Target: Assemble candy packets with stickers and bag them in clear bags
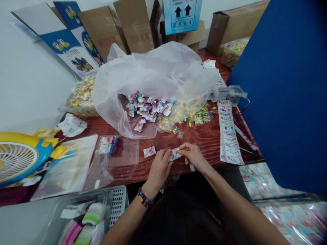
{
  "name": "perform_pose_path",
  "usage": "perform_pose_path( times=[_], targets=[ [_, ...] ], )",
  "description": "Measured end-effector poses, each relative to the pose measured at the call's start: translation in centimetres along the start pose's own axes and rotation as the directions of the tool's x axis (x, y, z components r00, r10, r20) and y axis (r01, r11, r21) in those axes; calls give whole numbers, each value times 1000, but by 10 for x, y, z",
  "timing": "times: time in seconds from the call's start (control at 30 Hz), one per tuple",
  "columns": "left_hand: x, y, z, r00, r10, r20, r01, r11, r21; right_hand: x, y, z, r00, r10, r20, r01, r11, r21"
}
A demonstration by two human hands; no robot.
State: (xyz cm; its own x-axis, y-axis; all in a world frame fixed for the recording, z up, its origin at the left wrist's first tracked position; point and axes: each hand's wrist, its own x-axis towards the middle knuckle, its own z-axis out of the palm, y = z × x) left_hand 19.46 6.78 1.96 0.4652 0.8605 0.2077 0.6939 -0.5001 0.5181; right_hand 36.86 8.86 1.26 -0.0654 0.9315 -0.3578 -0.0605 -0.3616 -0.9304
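Observation:
My left hand [159,167], with a beaded bracelet on the wrist, is closed on the left end of a small printed box [173,156], pale blue and white. From the other side, the fingers of my right hand [192,155] pinch the same box near its right end; a tiny yellow spot shows at the fingertips. Another small printed box [149,152] lies flat on the table just left of my hands. Beyond them sits a tiny clear packet [180,134] with colourful contents. Further back, a heap of small boxes [150,107] lies by more colourful packets [199,115].
A large translucent plastic bag [158,71] drapes over the heap. Tubs of colourful packets stand left [81,98] and right [233,52]. A sticker sheet [228,132] lies at right, beside a blue panel [283,95]. A yellow-blue fan [22,158] is at left; cardboard boxes [135,25] line the wall.

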Motion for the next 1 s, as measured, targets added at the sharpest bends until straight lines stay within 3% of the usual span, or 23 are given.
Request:
perform_pose_path(
  times=[0.1, 0.23, 0.4, 0.53, 0.63, 0.77, 0.87, 1.0],
  targets=[
    [2, 1, 3, 1000, 13, -10, -13, 1000, 18, -5, 5, 10, 997, -50, -66, 48, 998, -38],
    [2, 1, 7, 1000, 13, -8, -13, 1000, 10, -8, 10, 14, 996, -59, -62, 50, 991, -127],
    [-2, -3, 11, 999, -39, -13, 39, 998, -49, -8, 9, 9, 994, 16, 105, 6, 977, -214],
    [0, 0, 4, 989, -143, -22, 136, 969, -205, -11, 6, 7, 983, -103, 152, 138, 961, -239],
    [2, 2, -8, 975, -204, 88, 222, 867, -447, -12, 5, 7, 978, -168, 127, 192, 958, -211],
    [0, 0, -23, 925, -247, 289, 381, 609, -696, -14, 0, 6, 965, -173, 199, 207, 964, -166],
    [-3, -2, -25, 916, -274, 294, 398, 514, -760, -18, -3, 6, 928, -287, 238, 343, 907, -244],
    [-7, 1, -20, 887, -396, 237, 405, 422, -811, -26, 4, 3, 895, -445, 13, 429, 854, -295]
  ],
)
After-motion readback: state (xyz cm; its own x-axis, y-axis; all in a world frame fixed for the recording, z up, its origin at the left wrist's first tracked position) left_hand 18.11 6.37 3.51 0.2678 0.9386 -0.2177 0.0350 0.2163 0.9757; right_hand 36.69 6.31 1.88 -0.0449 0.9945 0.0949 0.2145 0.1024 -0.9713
